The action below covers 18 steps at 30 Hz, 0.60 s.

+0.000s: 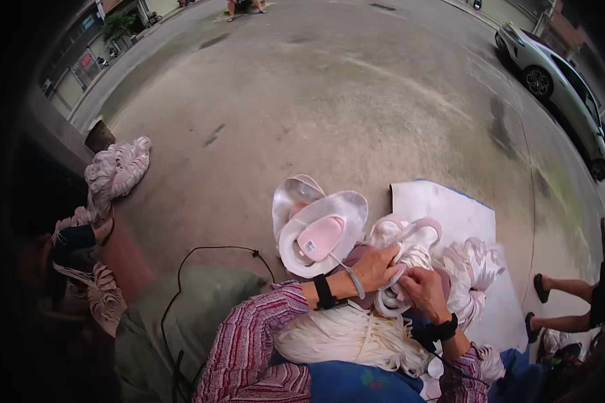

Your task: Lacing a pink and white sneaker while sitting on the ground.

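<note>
My left hand (376,270) and my right hand (425,290) meet over my lap, fingers closed in a pinch on a pale looped strip (388,302). Which part each hand grips is partly covered by the fingers. Just beyond them lies a bundle of white and pink strips (420,236). Below my wrists, a thick hank of cream strips (349,339) rests across my lap. Left of my left hand sit two shiny white, rounded pieces (349,208), the nearer one with a pink oval (321,238) bearing a small label. Something mauve shows beneath my hands.
A pale board (450,201) lies at the right, with another strip bundle (474,269) on it. A green sack (181,322) and a dark cord (181,275) are at my left. More bundles (117,171) lie farther left. People's legs (571,289) and a parked car (551,74) appear right.
</note>
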### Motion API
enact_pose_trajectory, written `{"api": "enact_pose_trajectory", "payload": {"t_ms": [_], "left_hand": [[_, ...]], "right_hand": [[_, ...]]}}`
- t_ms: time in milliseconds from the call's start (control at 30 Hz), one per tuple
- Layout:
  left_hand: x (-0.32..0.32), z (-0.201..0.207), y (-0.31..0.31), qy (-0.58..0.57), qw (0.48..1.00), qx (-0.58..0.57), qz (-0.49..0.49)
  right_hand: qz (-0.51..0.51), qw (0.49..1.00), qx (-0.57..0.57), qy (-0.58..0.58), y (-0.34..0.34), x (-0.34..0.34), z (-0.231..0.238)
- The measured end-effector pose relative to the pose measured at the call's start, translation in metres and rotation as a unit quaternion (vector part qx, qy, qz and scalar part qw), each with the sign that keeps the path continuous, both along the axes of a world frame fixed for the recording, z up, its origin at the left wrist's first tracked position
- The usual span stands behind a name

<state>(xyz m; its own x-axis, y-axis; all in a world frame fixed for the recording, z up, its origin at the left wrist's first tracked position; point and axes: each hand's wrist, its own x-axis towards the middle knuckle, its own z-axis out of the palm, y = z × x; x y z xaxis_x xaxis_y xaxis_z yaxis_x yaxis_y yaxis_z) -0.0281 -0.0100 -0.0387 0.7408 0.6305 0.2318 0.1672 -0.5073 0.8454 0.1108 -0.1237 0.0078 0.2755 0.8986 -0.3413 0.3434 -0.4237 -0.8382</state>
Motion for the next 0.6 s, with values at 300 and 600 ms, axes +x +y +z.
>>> {"api": "enact_pose_trajectory", "payload": {"t_ms": [300, 600], "left_hand": [[-0.018, 0.004, 0.004, 0.033, 0.982, -0.183, -0.027], [-0.021, -0.002, 0.012, 0.048, 0.942, -0.311, -0.117]], "right_hand": [[0.024, 0.999, 0.027, 0.020, 0.012, -0.001, 0.013], [0.013, 0.998, -0.051, 0.039, 0.002, -0.008, 0.005]]}}
